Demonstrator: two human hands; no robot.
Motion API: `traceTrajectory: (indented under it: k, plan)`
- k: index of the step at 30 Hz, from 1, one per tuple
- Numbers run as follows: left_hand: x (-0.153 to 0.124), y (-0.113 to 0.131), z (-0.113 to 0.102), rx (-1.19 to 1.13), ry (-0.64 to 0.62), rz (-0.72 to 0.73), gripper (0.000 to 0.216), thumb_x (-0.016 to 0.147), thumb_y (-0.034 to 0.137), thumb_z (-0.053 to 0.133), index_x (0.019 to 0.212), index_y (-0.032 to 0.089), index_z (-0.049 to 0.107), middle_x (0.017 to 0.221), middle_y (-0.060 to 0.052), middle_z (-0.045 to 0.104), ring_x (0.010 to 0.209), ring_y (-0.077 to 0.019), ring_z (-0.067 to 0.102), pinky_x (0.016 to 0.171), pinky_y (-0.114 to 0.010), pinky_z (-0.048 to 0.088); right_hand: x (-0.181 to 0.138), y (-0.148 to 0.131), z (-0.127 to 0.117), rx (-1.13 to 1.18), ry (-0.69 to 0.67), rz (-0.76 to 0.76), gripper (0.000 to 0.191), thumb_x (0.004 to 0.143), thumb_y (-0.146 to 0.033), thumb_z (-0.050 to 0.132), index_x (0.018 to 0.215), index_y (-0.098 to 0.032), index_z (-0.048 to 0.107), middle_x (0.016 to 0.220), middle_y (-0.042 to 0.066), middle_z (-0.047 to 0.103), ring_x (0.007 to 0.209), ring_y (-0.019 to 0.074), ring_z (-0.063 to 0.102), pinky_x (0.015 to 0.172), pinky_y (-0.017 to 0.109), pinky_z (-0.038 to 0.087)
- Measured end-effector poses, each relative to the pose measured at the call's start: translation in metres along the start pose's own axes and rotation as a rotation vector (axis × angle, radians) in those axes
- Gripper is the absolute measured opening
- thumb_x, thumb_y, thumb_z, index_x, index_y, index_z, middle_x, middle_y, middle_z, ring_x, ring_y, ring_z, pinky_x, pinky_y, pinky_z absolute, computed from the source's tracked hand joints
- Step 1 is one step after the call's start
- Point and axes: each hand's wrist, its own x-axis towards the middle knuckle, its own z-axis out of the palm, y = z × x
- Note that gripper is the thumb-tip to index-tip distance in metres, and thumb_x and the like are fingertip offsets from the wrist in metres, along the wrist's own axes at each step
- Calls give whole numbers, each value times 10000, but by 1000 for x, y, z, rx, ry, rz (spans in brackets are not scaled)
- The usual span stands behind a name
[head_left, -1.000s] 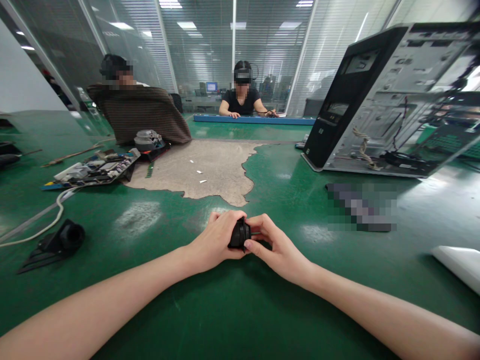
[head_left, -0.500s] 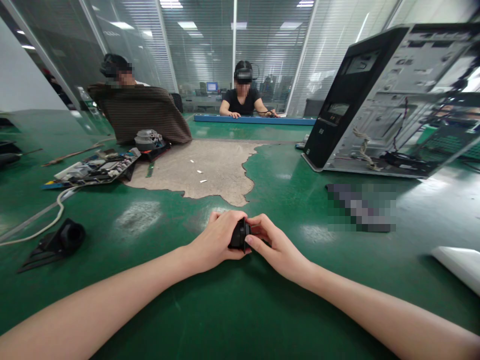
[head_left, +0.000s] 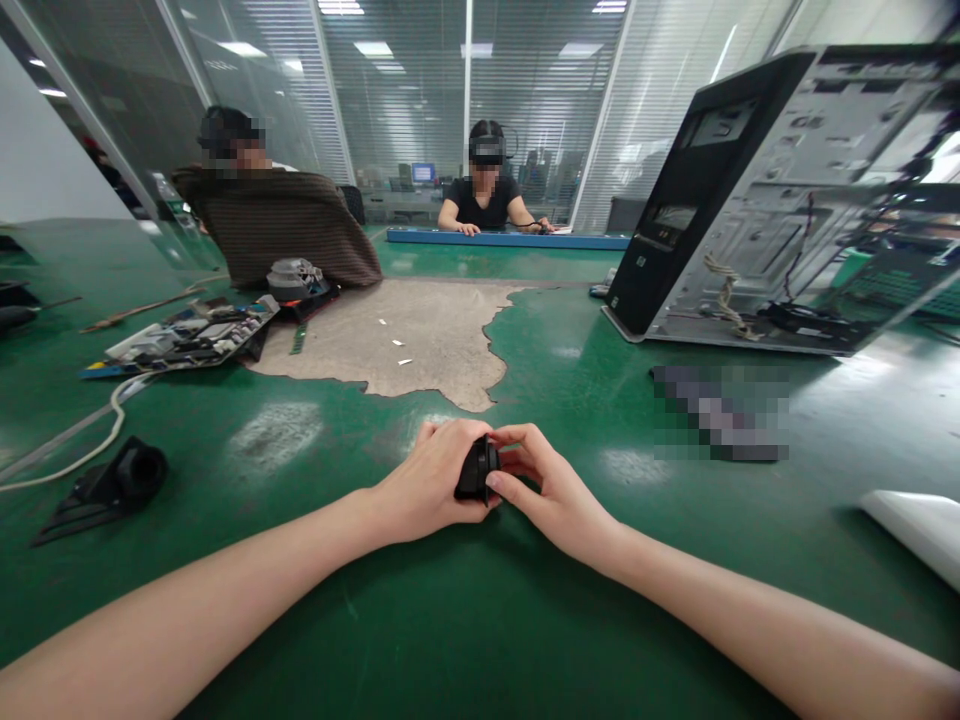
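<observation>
Between my two hands is a small black part (head_left: 474,472) with a flange at its right side; I cannot make out its exact kind. My left hand (head_left: 433,475) is wrapped round its left side, thumb over the top and fingers underneath. From the right, my right hand (head_left: 551,492) pinches the flanged end between thumb and fingers. Both hands are held low over the green tabletop (head_left: 450,620). Farther left lies a black piece (head_left: 112,485) with a round opening and a flat pointed base, apart from both hands.
An opened computer tower (head_left: 742,210) stands at the right. Below it lies a blurred-out flat object (head_left: 716,415), with a white item (head_left: 915,535) at the right edge. At left are a circuit board (head_left: 191,335) and pale cable (head_left: 116,425). Another person (head_left: 484,195) sits beyond a blue bar (head_left: 510,239).
Both hands keep hold of the black part, which looks turned very slightly. The whole view has shifted a few pixels; nothing else has visibly moved.
</observation>
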Motion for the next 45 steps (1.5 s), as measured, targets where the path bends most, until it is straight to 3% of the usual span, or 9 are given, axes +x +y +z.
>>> traceTrajectory:
  k: [12, 21, 27, 32, 36, 45]
  plan:
    - [0, -3, -3, 22, -11, 46, 555, 684, 258, 572, 1145, 214, 265, 1125, -82, 472, 1036, -237, 460, 840, -383, 321, -2, -2, -2, -241, 31, -180, 183, 809, -212, 532, 985, -218, 484, 986, 52, 509, 927, 181, 517, 835, 378, 474]
    - [-2, -4, -1, 63, -2, 21, 599, 668, 265, 583, 1164, 191, 255, 1089, -93, 483, 948, -244, 472, 825, -400, 343, -1, -1, 1, -167, 43, -137, 215, 781, -196, 573, 971, -229, 480, 964, 34, 521, 928, 171, 537, 849, 368, 477]
    - [-2, -5, 0, 67, 9, 18, 560, 676, 302, 589, 1131, 192, 280, 1032, -80, 492, 920, -241, 478, 795, -385, 352, -3, -4, 1, -164, 64, -167, 93, 810, -217, 528, 902, -221, 511, 1012, 46, 472, 947, 169, 517, 831, 358, 490]
    - [-1, -6, 1, 83, 3, 21, 552, 691, 329, 591, 1124, 183, 282, 999, -72, 495, 895, -233, 478, 782, -372, 351, 1, -1, 5, -7, 72, -64, 212, 789, -183, 547, 961, -216, 428, 981, 35, 485, 914, 153, 549, 813, 356, 511]
    - [-1, -7, 1, 79, 2, 19, 562, 688, 322, 589, 1139, 190, 281, 1002, -69, 502, 897, -233, 479, 785, -371, 340, 0, -1, 5, 18, -13, 5, 232, 817, -177, 503, 1022, -212, 399, 969, 39, 515, 893, 149, 574, 785, 351, 523]
    - [-2, -9, 1, 78, -14, 18, 549, 676, 324, 593, 1118, 198, 292, 1043, -71, 506, 882, -228, 476, 783, -374, 329, -2, -6, -1, -303, 45, -265, 112, 819, -187, 503, 923, -225, 490, 1020, 60, 469, 981, 193, 490, 858, 409, 458]
